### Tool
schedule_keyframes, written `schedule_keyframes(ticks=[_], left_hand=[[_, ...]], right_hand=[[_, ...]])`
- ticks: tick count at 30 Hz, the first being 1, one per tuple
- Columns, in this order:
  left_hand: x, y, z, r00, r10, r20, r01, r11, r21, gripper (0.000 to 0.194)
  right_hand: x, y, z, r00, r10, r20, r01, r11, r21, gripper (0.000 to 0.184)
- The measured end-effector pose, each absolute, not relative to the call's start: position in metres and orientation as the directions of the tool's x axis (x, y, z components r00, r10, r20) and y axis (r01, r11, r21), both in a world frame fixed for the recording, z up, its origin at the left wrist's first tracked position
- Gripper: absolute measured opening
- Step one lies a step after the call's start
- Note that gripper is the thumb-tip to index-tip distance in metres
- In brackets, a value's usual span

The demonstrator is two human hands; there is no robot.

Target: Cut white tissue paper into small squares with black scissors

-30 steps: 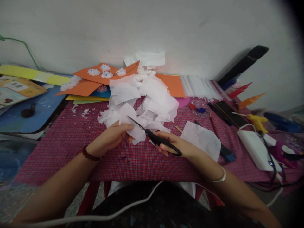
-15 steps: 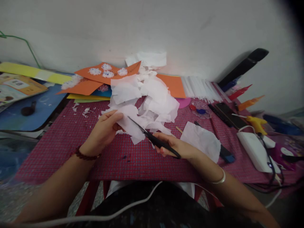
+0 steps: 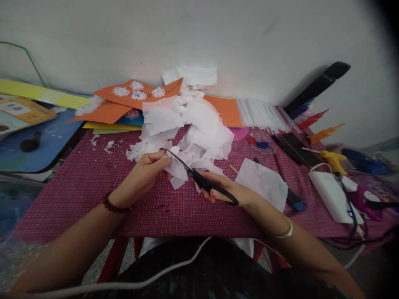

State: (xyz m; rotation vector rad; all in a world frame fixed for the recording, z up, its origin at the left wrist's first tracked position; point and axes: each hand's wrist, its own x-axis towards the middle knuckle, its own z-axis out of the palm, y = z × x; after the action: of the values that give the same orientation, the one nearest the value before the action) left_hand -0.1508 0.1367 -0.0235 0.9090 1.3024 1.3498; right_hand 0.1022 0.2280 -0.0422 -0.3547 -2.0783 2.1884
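head view: the left hand is pinching a small, thin white paper piece above the red checked, cloth-covered tabletop. the right hand is gripping black-handled metal scissors; their blades are lying across the piece. loose white paper sheets are lying heaped just beyond both hands.

A pair of scissors with black handles and slim metal blades sits in the right hand, angled with its tips toward the far side of the left hand. A thin white paper piece, limp and curled, is pinched in the left hand's fingers, spreading between both hands, with the blades across it.
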Motion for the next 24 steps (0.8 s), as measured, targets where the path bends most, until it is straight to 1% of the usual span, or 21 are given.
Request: schedule_keyframes(ticks=[4, 7, 12, 19, 24], left_hand=[[-0.1539, 0.137, -0.0227, -0.272, 0.956, -0.111, -0.226, 0.049, 0.973, 0.02], [-0.1572, 0.1374, -0.0226, -0.303, 0.948, -0.098, -0.254, 0.019, 0.967, 0.023], [-0.1553, 0.1388, -0.025, -0.303, 0.936, -0.178, -0.247, 0.103, 0.964, 0.025], [-0.1484, 0.1424, -0.0218, -0.198, 0.931, -0.306, -0.399, 0.209, 0.893, 0.025], [-0.148, 0.1421, -0.0228, -0.168, 0.932, -0.322, -0.418, 0.228, 0.879, 0.031]], right_hand=[[0.1033, 0.2287, -0.0424, -0.966, 0.244, -0.088, 0.074, -0.068, -0.995, 0.065], [0.104, 0.2291, -0.0454, -0.969, 0.239, -0.061, 0.044, -0.075, -0.996, 0.066], [0.1049, 0.2292, -0.0492, -0.967, 0.244, -0.075, 0.059, -0.069, -0.996, 0.069], [0.1023, 0.2274, -0.0503, -0.959, 0.277, -0.064, 0.042, -0.087, -0.995, 0.066], [0.1024, 0.2239, -0.0477, -0.94, 0.303, -0.155, 0.113, -0.152, -0.982, 0.064]])
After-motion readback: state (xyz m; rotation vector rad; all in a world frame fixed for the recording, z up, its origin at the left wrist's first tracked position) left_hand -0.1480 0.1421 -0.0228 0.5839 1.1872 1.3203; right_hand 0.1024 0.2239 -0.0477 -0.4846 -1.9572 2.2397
